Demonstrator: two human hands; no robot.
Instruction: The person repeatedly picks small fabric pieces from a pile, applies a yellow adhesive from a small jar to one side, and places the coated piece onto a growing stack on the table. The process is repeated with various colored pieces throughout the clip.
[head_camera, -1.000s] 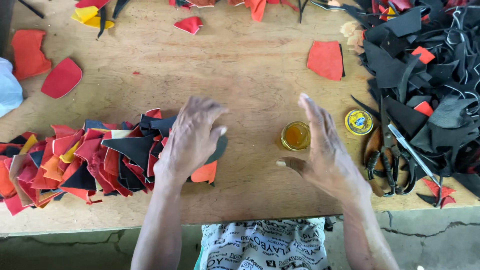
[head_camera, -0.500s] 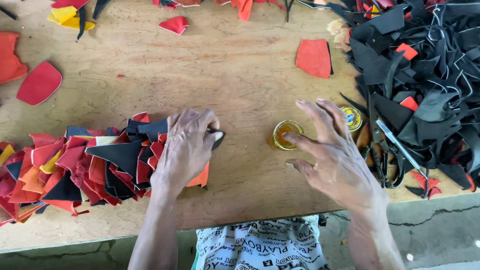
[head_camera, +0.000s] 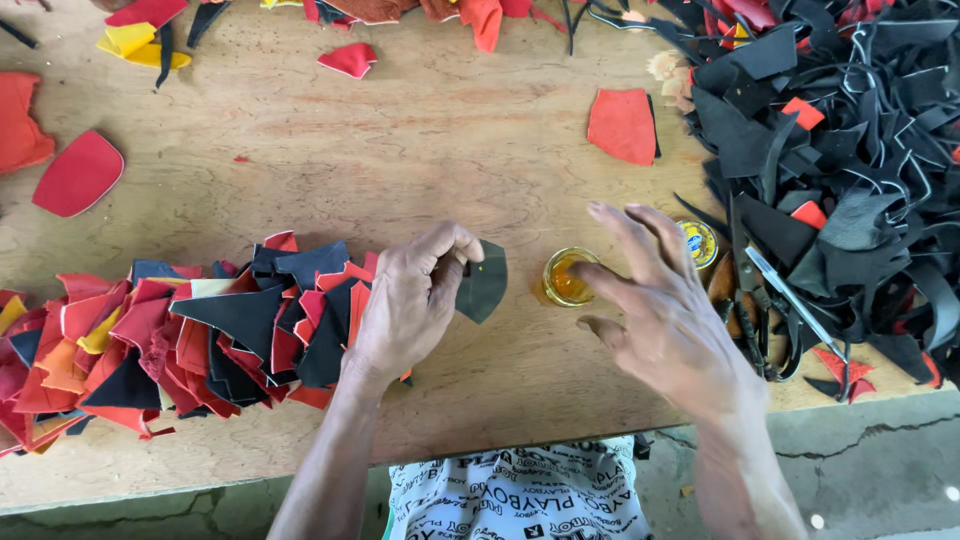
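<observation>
Left hand (head_camera: 410, 310): curled, a dark leather piece (head_camera: 483, 283) is pinched at its upper left edge between thumb and fingertips
Dark leather piece: a rounded, shield-like cut, held at the right end of the fanned row and just left of the small tin, its lower part close to the wooden table (head_camera: 450, 130)
Right hand (head_camera: 665, 315): open, fingers spread and slightly bent, nothing is held; it is raised over the table edge just right of the small tin
Small tin (head_camera: 567, 277): round, open, an amber-yellow paste is seen inside (glue, by the look); it is set between the two hands
Tin lid (head_camera: 697, 243): round, yellow with a blue mark, laid just beyond the right fingertips beside the black heap
Fanned row (head_camera: 170, 340): overlapping red, orange, yellow and black cut pieces, spread along the near left edge under the left wrist
Black heap (head_camera: 850, 150): strips and offcuts piled at the right, a few red bits mixed in
Scissors (head_camera: 770, 320): laid at the heap's foot, right of the right hand
Red piece (head_camera: 622, 125): laid alone, well beyond the tin
</observation>
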